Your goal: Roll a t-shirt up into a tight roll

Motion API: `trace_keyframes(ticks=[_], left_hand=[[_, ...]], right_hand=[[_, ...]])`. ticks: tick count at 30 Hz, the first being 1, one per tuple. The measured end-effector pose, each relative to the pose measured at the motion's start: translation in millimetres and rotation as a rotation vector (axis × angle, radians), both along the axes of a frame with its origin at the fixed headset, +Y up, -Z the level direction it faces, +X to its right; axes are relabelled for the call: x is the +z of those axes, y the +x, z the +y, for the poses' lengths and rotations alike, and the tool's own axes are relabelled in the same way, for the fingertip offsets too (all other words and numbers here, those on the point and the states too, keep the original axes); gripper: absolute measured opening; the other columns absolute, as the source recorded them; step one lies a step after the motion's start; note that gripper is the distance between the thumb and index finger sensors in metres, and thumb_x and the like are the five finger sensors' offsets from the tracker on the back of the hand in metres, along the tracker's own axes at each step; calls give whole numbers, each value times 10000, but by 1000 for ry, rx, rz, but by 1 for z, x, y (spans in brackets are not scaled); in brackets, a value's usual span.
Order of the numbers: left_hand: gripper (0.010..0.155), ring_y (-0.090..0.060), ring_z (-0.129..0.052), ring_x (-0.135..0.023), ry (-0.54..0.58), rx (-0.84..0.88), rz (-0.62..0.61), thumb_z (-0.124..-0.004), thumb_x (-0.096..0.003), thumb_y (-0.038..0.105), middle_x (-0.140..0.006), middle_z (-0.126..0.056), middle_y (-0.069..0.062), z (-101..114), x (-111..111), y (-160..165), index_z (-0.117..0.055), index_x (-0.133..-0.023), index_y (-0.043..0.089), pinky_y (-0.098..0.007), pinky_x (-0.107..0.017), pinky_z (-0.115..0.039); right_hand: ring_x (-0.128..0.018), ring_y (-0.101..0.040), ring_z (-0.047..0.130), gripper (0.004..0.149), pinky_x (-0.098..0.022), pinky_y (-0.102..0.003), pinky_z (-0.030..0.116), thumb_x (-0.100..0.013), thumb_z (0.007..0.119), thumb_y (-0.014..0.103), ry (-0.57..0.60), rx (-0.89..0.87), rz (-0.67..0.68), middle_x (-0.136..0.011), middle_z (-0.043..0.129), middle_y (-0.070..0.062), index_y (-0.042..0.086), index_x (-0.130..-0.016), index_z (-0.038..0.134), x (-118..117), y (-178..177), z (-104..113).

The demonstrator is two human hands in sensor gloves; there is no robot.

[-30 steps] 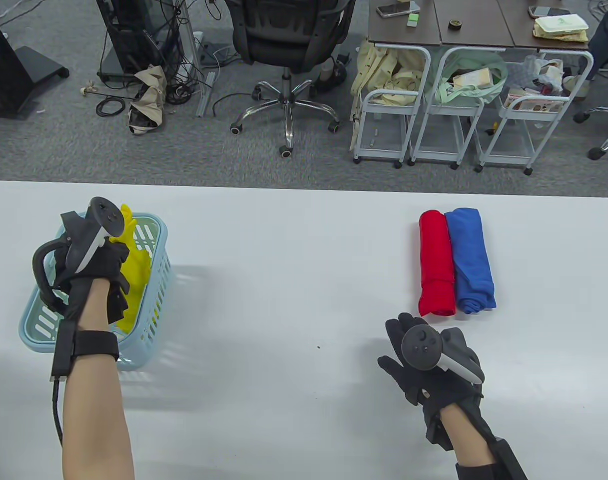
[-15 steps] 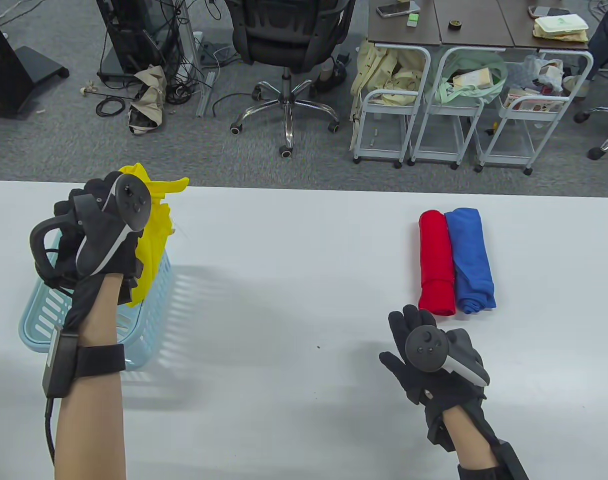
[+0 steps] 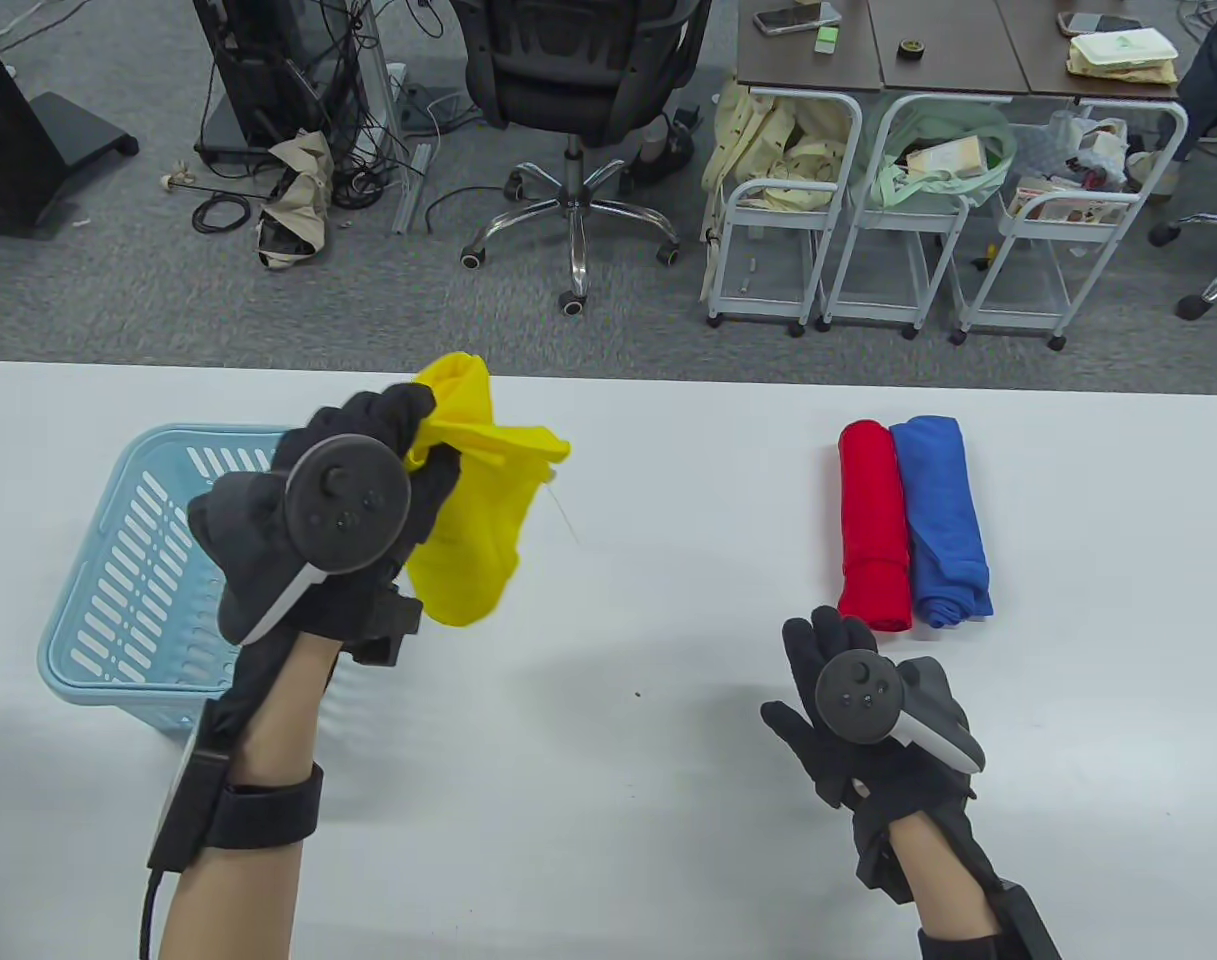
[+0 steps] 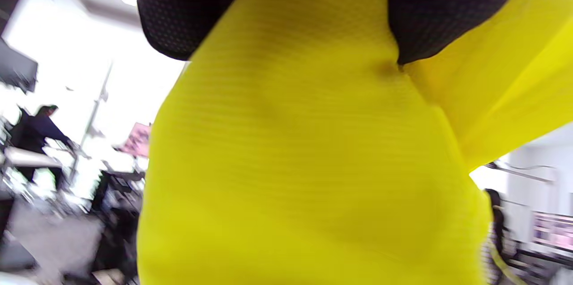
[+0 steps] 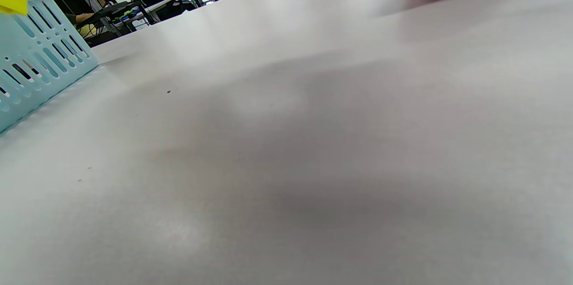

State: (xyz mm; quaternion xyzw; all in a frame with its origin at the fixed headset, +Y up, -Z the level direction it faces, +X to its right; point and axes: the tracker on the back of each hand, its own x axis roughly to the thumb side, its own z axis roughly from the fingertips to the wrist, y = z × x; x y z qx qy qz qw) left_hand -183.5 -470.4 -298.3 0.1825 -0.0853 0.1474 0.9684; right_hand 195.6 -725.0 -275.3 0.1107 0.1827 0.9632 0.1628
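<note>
Yellow t-shirt (image 3: 473, 520) hangs bunched from the left hand (image 3: 338, 530), lifted above the white desk (image 3: 628, 560) left of centre in the table view, just right of the light blue basket (image 3: 138, 560). Its grip is curled round the cloth near the top, and the fingers (image 4: 447, 3) press into the fabric in the left wrist view. Right hand (image 3: 858, 720) rests low at the lower right, fingers loosely spread, holding nothing. Beside it, further up, lie a red roll (image 3: 873, 525) and a blue roll (image 3: 943, 520), touching.

The white table (image 3: 608, 820) bears a blue basket (image 3: 128, 560), a red roll (image 3: 873, 525) and a blue roll (image 3: 943, 520).
</note>
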Motion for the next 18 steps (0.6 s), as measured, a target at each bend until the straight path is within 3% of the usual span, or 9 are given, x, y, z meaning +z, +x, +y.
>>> trace_keyframes(ticks=[2,5,8,11,12,15,17,18], left_hand=[[494,-259,-971,-792,-93,-47,-109,-721,-521,515,-831,-939,41,-32,-12,9,-725,-967,302,-515,-677,-757],[582,-290,-887,-926,-179,-267,19,-688,-538,478,-1088,-782,-37,-82,-24,16,-598,-1086,303,-539,-714,-708],[623,-305,-841,-979,-275,-472,47,-651,-538,509,-1164,-689,-62,-140,-24,21,-547,-1117,304,-547,-734,-683],[660,-344,-793,-1018,-507,-416,-103,-607,-537,560,-1199,-642,-84,-196,-15,32,-506,-1141,315,-570,-744,-651],[687,-363,-735,-1054,-618,-399,-171,-587,-539,580,-1227,-575,-102,-218,-11,37,-449,-1159,321,-579,-755,-626],[736,-417,-486,-1143,-801,-394,-301,-547,-525,634,-1279,-346,-87,-270,-2,49,-278,-1165,391,-607,-782,-531],[723,-442,-413,-1140,-795,-365,-300,-574,-528,611,-1269,-269,-75,-294,4,54,-286,-1154,394,-614,-784,-511],[722,-445,-370,-1136,-726,-342,-299,-660,-516,545,-1256,-242,-57,-299,9,57,-304,-1130,415,-618,-783,-497]], right_hand=[[-1021,-459,-126,786,-719,-640,123,-605,448,534,-4,1,-6,-1108,-144,-147,194,-1094,-65,0,1,-1],[-1033,-479,-82,790,-724,-638,147,-608,469,528,-3,20,-14,-1115,-124,-162,186,-1102,-44,0,1,-2],[-1055,-489,-12,823,-730,-636,179,-604,580,515,4,56,-15,-1130,-79,-174,179,-1128,41,-1,-1,-2],[-1078,-495,76,816,-734,-638,226,-591,631,503,4,105,-9,-1159,26,-186,179,-1150,132,-1,-5,-5],[-1083,-496,102,808,-735,-638,241,-589,643,496,-3,110,-1,-1166,44,-188,181,-1154,159,-1,-7,-7],[-1103,-481,186,750,-738,-637,296,-583,666,471,-32,117,44,-1189,136,-163,215,-1160,261,0,-17,-16],[-1114,-459,202,713,-741,-634,310,-584,670,447,-52,106,94,-1200,183,-127,232,-1156,303,1,-26,-21],[-1118,-449,205,700,-742,-634,312,-585,680,427,-61,104,116,-1202,196,-112,241,-1153,314,2,-32,-24]])
